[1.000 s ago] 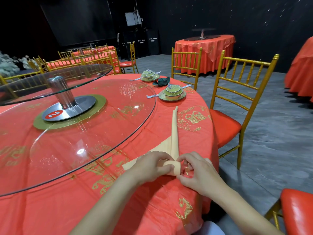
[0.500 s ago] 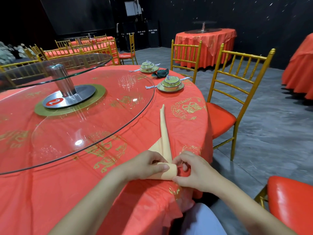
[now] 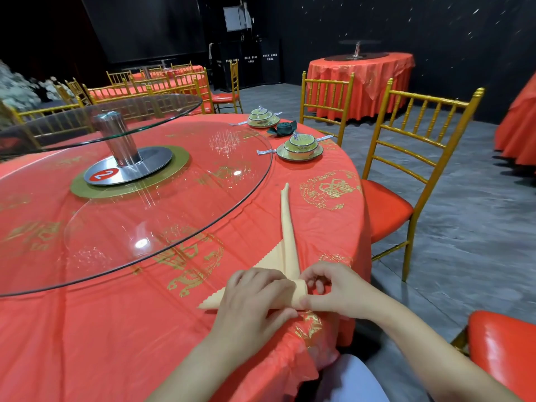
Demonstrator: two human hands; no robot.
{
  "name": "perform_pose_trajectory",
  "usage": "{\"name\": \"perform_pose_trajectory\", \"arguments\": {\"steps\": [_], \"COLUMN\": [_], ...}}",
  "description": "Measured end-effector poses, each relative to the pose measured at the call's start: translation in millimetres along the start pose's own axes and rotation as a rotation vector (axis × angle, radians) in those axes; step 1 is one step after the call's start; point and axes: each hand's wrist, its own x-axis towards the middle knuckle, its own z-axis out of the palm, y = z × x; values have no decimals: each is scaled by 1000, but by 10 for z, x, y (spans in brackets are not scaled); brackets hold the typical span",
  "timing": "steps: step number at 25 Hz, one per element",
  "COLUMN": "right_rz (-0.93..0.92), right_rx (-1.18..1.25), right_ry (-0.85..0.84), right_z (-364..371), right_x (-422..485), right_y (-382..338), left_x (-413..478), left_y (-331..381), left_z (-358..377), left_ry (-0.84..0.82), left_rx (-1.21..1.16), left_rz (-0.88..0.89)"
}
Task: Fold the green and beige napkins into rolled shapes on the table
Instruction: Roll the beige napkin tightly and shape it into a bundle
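Beige napkin (image 3: 289, 227) tapers away toward the glass turntable (image 3: 174, 198); both hands, left (image 3: 255, 297) and right (image 3: 339, 288), pinch its rolled near end.

Low in the middle of the frame, on the red tablecloth (image 3: 116, 329): a beige napkin (image 3: 287, 227), rolled at its near end, tapering to a point toward the frame's centre, one scalloped flap spread leftward. Left hand (image 3: 255, 297) over the roll, gripping it; right hand (image 3: 333, 288) pinching the roll's right end. Across the left half, a glass turntable (image 3: 145, 198). Upper centre: a rolled green napkin (image 3: 284, 129) between a nearer bowl set (image 3: 300, 145) and a farther bowl set (image 3: 261, 117). At right, a gold chair (image 3: 414, 158) with a red seat.
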Motion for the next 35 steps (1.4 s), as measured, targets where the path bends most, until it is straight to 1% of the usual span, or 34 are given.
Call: {"name": "perform_pose_trajectory", "arguments": {"steps": [2, 4, 6, 8, 10, 11, 12, 13, 15, 17, 20, 23, 26, 28, 30, 32, 35], "right_rz": [5, -20, -84, -157, -161, -141, -119, -95, -58, -36, -25, -17, -24, -59, -121, -150, -130], "right_rx": [3, 19, 48, -7, -67, -74, -74, -70, -44, -16, 9, 16, 16, -39, -161, -261, -247], "right_ry": [11, 77, 164, 207, 231, 243, 252, 256, 245, 215, 200, 197, 251, 254, 219, 200, 202], "right_z": [5, 29, 61, 95, 105, 99, 86, 73, 45, 10, -39, -68, -69, -54, -10, 29, 28], "right_x": [20, 9, -35, -62, -40, -11, 23, 61, 129, 184, 257, 323, 305, 231, 172, 173, 195], "right_y": [11, 31, 54, 60, 52, 51, 44, 39, 25, 7, 6, 17, 16, 40, 55, 59, 27], "left_x": [-8, 65, 160, 263, 371, 410, 428, 419, 340, 226, 150, 229, 414, 526, 590, 604, 585], "left_y": [-34, -84, -109, -150, -183, -195, -203, -203, -179, -154, -110, -137, -169, -197, -222, -232, -232], "left_z": [50, 24, -9, -34, -67, -72, -66, -54, -29, 22, 95, 80, -3, -45, -47, -25, -3], "left_ry": [7, -33, -109, -219, -306, -321, -314, -270, -110, -5, 29, 7, -120, -226, -282, -293, -271], "left_rx": [7, -28, -104, -178, -189, -168, -140, -115, -85, -57, -8, -18, -52, -42, -33, -29, -61], "left_rz": [17, -31, -115, -203, -242, -242, -241, -236, -201, -136, -67, -87, -174, -210, -216, -208, -219]}}
